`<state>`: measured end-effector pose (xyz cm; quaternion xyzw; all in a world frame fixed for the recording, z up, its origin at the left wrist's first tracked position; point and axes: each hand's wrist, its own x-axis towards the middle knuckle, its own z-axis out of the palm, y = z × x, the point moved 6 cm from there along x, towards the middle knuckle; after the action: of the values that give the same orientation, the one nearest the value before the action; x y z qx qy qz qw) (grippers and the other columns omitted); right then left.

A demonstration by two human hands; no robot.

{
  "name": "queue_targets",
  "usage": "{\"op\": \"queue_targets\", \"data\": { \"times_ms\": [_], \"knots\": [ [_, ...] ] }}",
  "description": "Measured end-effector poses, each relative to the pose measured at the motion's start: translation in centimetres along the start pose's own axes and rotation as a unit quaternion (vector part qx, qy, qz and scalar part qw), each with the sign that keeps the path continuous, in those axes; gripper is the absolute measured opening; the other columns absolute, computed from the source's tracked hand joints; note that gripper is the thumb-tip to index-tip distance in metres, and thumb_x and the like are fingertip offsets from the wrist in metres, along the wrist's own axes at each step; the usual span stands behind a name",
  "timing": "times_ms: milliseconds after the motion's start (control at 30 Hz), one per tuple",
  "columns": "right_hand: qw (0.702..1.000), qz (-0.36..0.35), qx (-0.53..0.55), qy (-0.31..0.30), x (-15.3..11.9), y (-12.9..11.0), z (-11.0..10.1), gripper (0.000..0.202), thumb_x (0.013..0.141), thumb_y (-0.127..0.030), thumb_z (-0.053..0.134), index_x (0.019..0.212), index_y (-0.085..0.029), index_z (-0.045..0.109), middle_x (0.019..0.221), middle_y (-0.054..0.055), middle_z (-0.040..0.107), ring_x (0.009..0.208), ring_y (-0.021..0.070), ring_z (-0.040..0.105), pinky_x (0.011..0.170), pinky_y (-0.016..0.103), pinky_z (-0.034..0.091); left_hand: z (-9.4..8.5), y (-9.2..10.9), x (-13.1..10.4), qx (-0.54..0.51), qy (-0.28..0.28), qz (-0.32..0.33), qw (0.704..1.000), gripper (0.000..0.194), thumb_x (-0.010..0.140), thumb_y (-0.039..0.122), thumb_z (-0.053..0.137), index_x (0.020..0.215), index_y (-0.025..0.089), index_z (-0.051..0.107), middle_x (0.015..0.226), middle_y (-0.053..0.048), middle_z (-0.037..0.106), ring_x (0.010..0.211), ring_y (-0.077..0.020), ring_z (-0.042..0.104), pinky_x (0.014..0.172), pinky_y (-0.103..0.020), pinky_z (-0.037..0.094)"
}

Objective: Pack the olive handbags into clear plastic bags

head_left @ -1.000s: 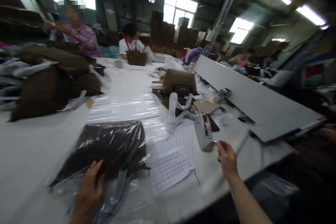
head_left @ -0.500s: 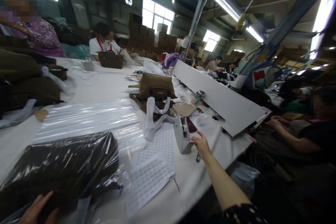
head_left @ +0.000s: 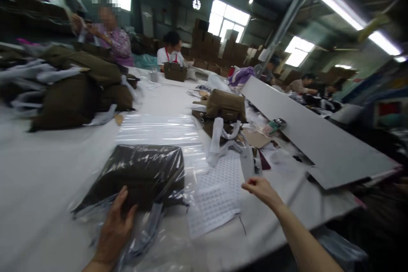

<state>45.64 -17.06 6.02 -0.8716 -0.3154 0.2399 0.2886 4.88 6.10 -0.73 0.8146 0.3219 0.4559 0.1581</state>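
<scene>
Clear plastic wraps a dark brown bag (head_left: 140,174) that lies flat on the white tabletop (head_left: 41,187), close to the person and a bit to the left. The left hand (head_left: 114,229) rests on the near edge of the wrapped bag, fingers spread flat on top and thumb out to the side, pressing down on the plastic and not pinching it. The long side of the bag runs from the near left to the far right, so its far end points toward the sheet of small white stickers (head_left: 216,195) just beside it. The right hand (head_left: 259,188) is up in the air on the other side of that sheet, well apart from the bag. Its grip is curled small, as if it holds something tiny, but the picture is too blurry to tell if anything is in it. Just past the right hand stands a small white tool (head_left: 250,165), blurred too. The left hand is the one on the bag, and the bag lies to the left of the right hand, across the sticker sheet. More clear plastic bags (head_left: 159,129) lie flat behind the wrapped bag. Farther back are an olive bag (head_left: 226,105), a pile of brown bags (head_left: 73,93), a long grey board (head_left: 312,136), and other people working at the far end.
</scene>
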Motion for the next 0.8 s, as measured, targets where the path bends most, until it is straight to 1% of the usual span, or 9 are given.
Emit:
{"op": "queue_targets", "data": {
  "times_ms": [100,200,267,333,433,500,567,700,800],
  "knots": [
    [0.968,-0.175,0.021,-0.177,0.1,-13.2,7.5,0.019,0.066,-0.034,0.065,0.060,-0.016,0.063,0.049,-0.004,0.052,0.049,0.0089,0.044,0.047,0.021,0.032,-0.4,0.0,0.0,0.023,-0.005,-0.043,0.999,0.062,0.086,0.029,0.052,0.139,0.022,0.021,0.138,-0.011,0.037,0.122,-0.0248,0.043,0.101,-0.044,0.040],
    [0.891,-0.330,-0.039,-0.310,-2.1,-24.4,16.0,0.026,0.065,-0.042,0.068,0.064,-0.016,0.066,0.053,-0.005,0.056,0.050,0.0082,0.047,0.047,0.019,0.033,-0.7,-0.2,-0.4,-0.001,-0.013,-0.076,0.997,0.062,0.086,0.030,0.051,0.139,0.023,0.019,0.139,-0.011,0.037,0.123,-0.0247,0.042,0.101,-0.044,0.041],
    [0.830,-0.415,-0.147,-0.342,-3.7,-29.1,21.3,0.029,0.069,-0.048,0.065,0.067,-0.018,0.067,0.056,-0.004,0.060,0.052,0.0096,0.053,0.048,0.020,0.036,-0.8,-0.6,-0.6,-0.029,-0.016,-0.103,0.994,0.061,0.087,0.031,0.049,0.139,0.024,0.018,0.139,-0.012,0.036,0.121,-0.0241,0.044,0.099,-0.044,0.043],
    [0.782,-0.452,-0.295,-0.312,-4.2,-31.6,25.7,0.028,0.070,-0.048,0.064,0.071,-0.020,0.068,0.065,-0.001,0.067,0.060,0.0143,0.060,0.052,0.022,0.042,-0.8,-1.0,-0.8,-0.059,-0.016,-0.128,0.990,0.062,0.088,0.030,0.048,0.140,0.024,0.015,0.139,-0.013,0.036,0.119,-0.0232,0.046,0.098,-0.043,0.045],
    [0.758,-0.438,-0.428,-0.223,-2.9,-33.6,28.2,0.026,0.065,-0.040,0.071,0.077,-0.017,0.069,0.081,0.009,0.071,0.076,0.0235,0.065,0.061,0.030,0.048,-0.9,-1.3,-0.8,-0.062,-0.003,-0.131,0.989,0.063,0.088,0.029,0.048,0.140,0.023,0.013,0.140,-0.013,0.034,0.121,-0.0233,0.044,0.099,-0.044,0.043],
    [0.773,-0.421,-0.439,-0.179,-1.3,-34.2,26.9,0.034,0.060,-0.040,0.075,0.080,-0.013,0.068,0.083,0.015,0.070,0.079,0.0275,0.065,0.064,0.034,0.050,-0.9,-1.2,-0.7,-0.035,-0.008,-0.110,0.993,0.053,0.088,0.027,0.048,0.136,0.023,0.026,0.142,-0.012,0.031,0.125,-0.0240,0.040,0.100,-0.045,0.041],
    [0.795,-0.397,-0.442,-0.125,0.5,-33.7,23.6,0.043,0.062,-0.044,0.073,0.089,-0.011,0.065,0.083,0.018,0.069,0.080,0.0303,0.064,0.064,0.038,0.051,-0.8,-1.0,-0.6,-0.012,-0.028,-0.084,0.996,0.038,0.088,0.025,0.047,0.126,0.022,0.042,0.142,-0.010,0.031,0.125,-0.0239,0.039,0.101,-0.043,0.041],
    [0.802,-0.420,-0.422,-0.032,0.6,-27.0,16.2,0.036,0.082,-0.022,0.054,0.118,-0.015,0.052,0.110,0.016,0.061,0.107,0.0284,0.053,0.085,0.042,0.046,-0.5,-1.1,-0.2,-0.008,-0.054,-0.055,0.997,0.029,0.088,0.024,0.046,0.116,0.019,0.052,0.141,-0.010,0.033,0.125,-0.0228,0.040,0.102,-0.040,0.041],
    [0.701,-0.614,-0.361,0.036,-5.0,-18.9,14.6,0.054,0.081,-0.010,0.048,0.131,-0.028,0.040,0.134,0.007,0.045,0.126,0.0266,0.035,0.101,0.046,0.035,0.3,-2.2,1.6,-0.020,-0.073,-0.050,0.996,0.032,0.089,0.028,0.045,0.118,0.017,0.052,0.141,-0.011,0.033,0.126,-0.0233,0.039,0.104,-0.042,0.038]
  ]
}}
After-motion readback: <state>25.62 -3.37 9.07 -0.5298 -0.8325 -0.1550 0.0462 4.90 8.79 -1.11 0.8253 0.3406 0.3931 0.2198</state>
